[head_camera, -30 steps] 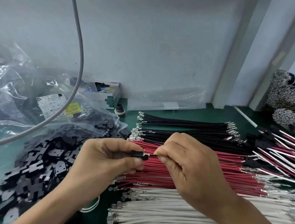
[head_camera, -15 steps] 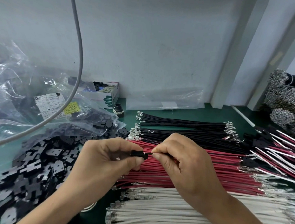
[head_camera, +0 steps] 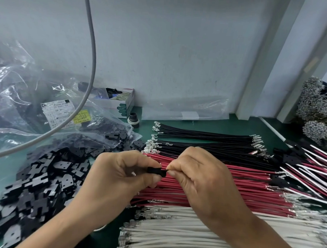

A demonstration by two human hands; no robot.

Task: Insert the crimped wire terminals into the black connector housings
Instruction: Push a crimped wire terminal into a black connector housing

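My left hand (head_camera: 119, 174) pinches a small black connector housing (head_camera: 156, 170) between thumb and fingers, above the wire rows. My right hand (head_camera: 199, 176) pinches a wire right at the housing's right end; its fingertips touch the housing and hide the terminal and most of the wire, so the wire's colour cannot be told. Under my hands lie rows of crimped wires: black wires (head_camera: 205, 142) at the back, red wires (head_camera: 250, 185) in the middle, white wires (head_camera: 172, 235) nearest me.
A heap of loose black housings (head_camera: 40, 178) covers the table at left, spilling from a clear plastic bag (head_camera: 28, 106). Finished red-and-white wire assemblies (head_camera: 310, 164) lie at right. A small open box (head_camera: 118, 101) and a grey hanging cable (head_camera: 90, 64) stand at the back left.
My right hand has pushed left toward the housing: the metal terminal seen between the hands a second ago is now hidden, and my fingertips meet the housing's end.
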